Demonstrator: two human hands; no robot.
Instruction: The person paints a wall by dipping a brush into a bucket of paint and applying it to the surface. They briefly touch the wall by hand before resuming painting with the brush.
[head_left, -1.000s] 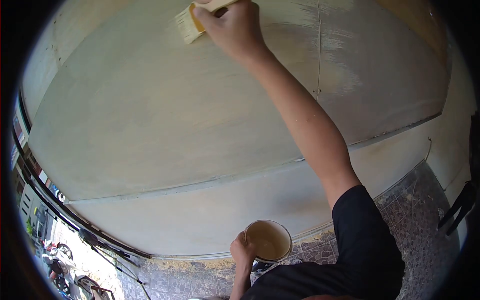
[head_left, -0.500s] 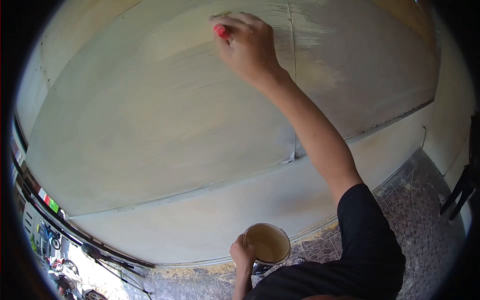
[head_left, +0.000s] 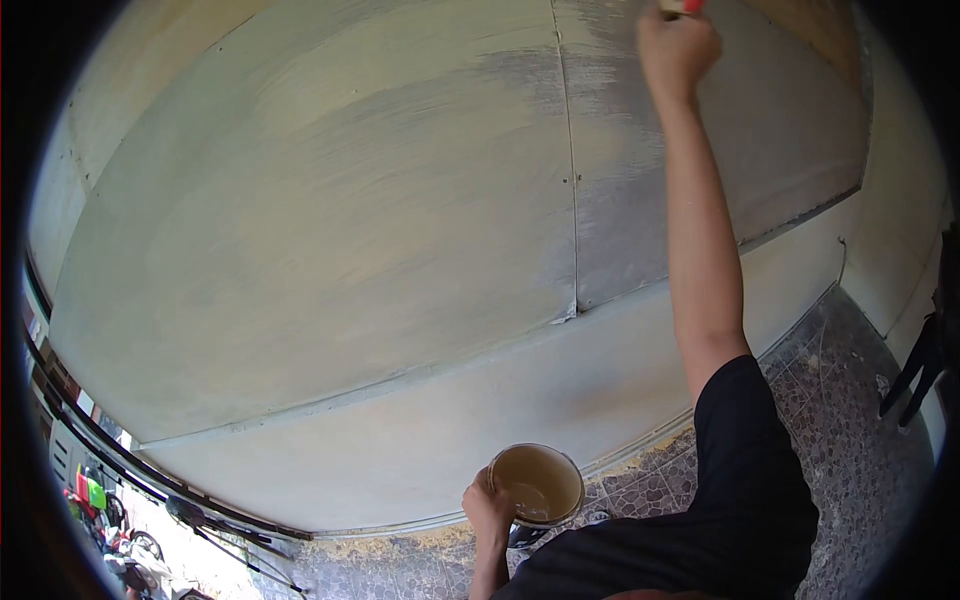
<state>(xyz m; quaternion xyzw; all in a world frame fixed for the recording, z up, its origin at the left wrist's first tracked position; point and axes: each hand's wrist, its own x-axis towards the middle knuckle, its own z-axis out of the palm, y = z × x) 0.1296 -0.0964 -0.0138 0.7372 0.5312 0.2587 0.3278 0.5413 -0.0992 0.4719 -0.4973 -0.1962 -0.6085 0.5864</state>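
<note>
My right hand [head_left: 680,50] is raised at the top right, closed round a brush [head_left: 684,7] with a red handle end; its bristles are hidden. Behind it is a large wall panel [head_left: 330,220] with streaky yellowish paint left of and across a vertical seam [head_left: 571,140]. Right of the seam the surface is greyer. Low in the view, my left hand [head_left: 489,503] grips the rim of a round bucket [head_left: 538,484] that holds some tan liquid.
A pale ledge [head_left: 380,460] runs under the panel, above a patterned tile floor [head_left: 640,500]. Dark legs of a person [head_left: 915,370] show at the right edge. Parked motorbikes [head_left: 130,550] and a dark rail [head_left: 150,475] are at lower left.
My right hand has swept right with the brush, from left of the seam to right of it. My left hand still grips the bucket. The view has shifted slightly.
</note>
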